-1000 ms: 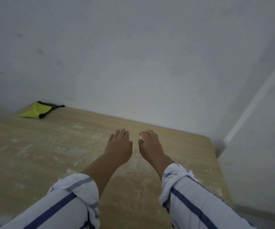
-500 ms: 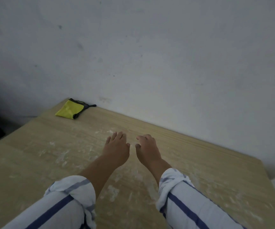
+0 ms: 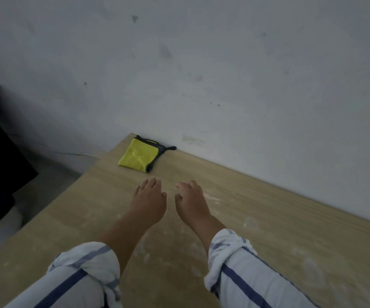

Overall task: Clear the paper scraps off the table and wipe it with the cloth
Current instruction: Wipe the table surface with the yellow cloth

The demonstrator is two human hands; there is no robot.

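— The cloth (image 3: 138, 157)?
— Yellow, folded, on the table's (image 3: 268, 207) far left corner by the wall (image 3: 201, 63).
— The hands?
— Left hand (image 3: 149, 202) and right hand (image 3: 191, 204) reach palm-down above the table, fingers relaxed, holding nothing, short of the cloth.

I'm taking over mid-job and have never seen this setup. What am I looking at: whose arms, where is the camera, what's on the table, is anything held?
There is no machine here: a person works with bare hands. The one picture comes from a camera worn on the person's head, looking forward and down. The left hand and right hand reach out side by side over a wooden table, fingers relaxed, holding nothing. A folded yellow cloth with a dark edge lies at the table's far corner by the wall, beyond the hands, untouched. Pale patches mark the tabletop; the picture is too blurred to tell scraps from dust.
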